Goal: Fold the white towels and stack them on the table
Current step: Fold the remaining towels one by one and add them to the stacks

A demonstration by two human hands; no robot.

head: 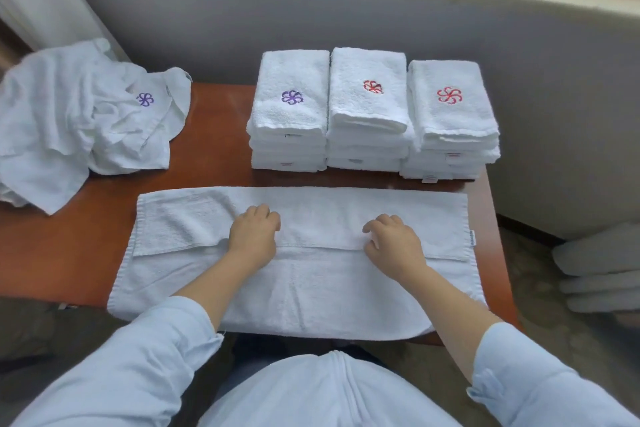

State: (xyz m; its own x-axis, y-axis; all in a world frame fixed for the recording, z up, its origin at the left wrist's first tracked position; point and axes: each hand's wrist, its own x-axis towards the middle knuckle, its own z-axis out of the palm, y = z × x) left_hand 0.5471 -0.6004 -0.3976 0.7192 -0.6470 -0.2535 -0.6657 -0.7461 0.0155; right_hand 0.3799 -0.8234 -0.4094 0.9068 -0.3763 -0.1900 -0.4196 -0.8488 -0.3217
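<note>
White towel (311, 284) spread lengthwise across near part of table (214, 135). Far long edge turned over toward near side as a flap. Near edge hanging slightly past table front.

Risks, as judged:
- Skewed fold. Cause: flap edge wavy and not parallel to near edge, with left corner short of lower layer. Further folds likely to lock in the error and give a bundle out of match with those stacked.
- Slide toward lap. Cause: overhang at near edge, plus any pull toward the body on smooth wood.
- Knock to the three stacks (369, 107) at far right, just beyond towel's far edge. Cause: a wide sweep on next fold. Top towel of middle stack sitting a little askew, so least stable.
- Loss of loose pile (69, 121) at far left, draped over table's left edge. Liable to slip off if brushed.

Hands:
- Left hand (254, 232) on flap, left of centre. Fingers bent, knuckles up, tips down on cloth.
- Right hand (394, 243) on flap, right of centre, close to flap edge. Fingers bent likewise, thumb set apart.
- Both touching towel, well apart from each other. Cannot tell whether either pinches cloth or merely presses. Nothing else held.
</note>
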